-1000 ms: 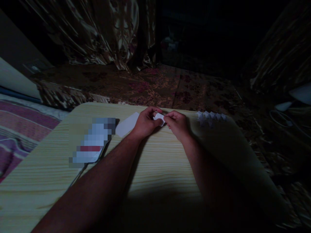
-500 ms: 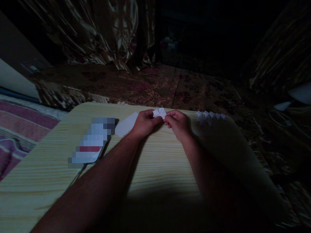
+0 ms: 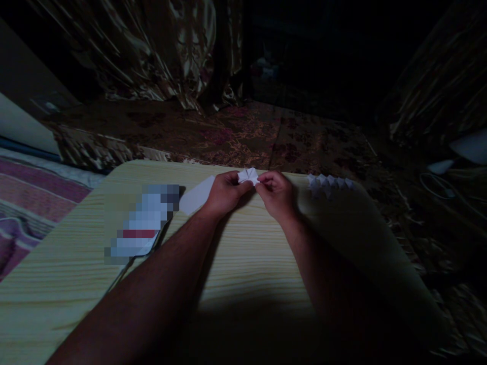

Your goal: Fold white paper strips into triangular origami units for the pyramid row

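Observation:
A small folded white paper piece [image 3: 248,176] is pinched between both hands near the far edge of a light wooden table [image 3: 243,263]. My left hand [image 3: 225,193] grips its left side with fingers curled. My right hand [image 3: 277,195] pinches its right side with thumb and fingertips. A flat white slip of paper [image 3: 197,194] lies on the table just left of my left hand. A row of several folded white paper pieces [image 3: 330,182] lies at the table's far right edge, to the right of my right hand.
A blurred-out flat object [image 3: 142,224] lies on the table's left part. Patterned dark fabric [image 3: 228,132] covers the surface beyond the table. A striped cloth [image 3: 26,203] lies at the left. White things and a cable [image 3: 449,175] sit at the far right.
The folded paper piece has been lifted slightly and turned between the fingers, now showing its creased face above the hands. Both hands stayed in place.

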Demonstrator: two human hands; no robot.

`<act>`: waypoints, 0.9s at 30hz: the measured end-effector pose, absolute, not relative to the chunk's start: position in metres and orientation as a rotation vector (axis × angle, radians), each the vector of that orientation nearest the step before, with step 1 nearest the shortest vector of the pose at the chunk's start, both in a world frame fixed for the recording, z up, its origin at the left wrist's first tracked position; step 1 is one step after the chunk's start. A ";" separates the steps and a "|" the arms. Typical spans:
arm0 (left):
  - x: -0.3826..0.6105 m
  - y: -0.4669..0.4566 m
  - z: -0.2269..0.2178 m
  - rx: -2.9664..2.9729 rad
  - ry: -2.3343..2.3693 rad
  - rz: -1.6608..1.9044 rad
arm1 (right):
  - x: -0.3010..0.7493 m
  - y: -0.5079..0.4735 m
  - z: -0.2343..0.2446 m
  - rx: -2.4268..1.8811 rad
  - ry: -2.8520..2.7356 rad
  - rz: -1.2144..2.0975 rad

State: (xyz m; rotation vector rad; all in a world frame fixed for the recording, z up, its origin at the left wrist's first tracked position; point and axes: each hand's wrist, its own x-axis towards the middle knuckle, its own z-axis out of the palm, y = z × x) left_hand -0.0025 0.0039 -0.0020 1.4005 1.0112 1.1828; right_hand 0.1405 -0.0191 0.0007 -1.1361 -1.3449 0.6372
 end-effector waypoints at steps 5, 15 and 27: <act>-0.002 0.003 0.001 1.401 1.013 1.171 | 0.139 -0.017 -0.004 -1.189 -1.358 0.634; -0.003 0.000 0.004 1.442 1.044 1.130 | 0.137 -0.018 -0.004 -1.285 -1.350 0.602; -0.003 0.001 0.002 1.462 1.108 1.135 | 0.137 -0.018 -0.008 -1.216 -1.462 0.431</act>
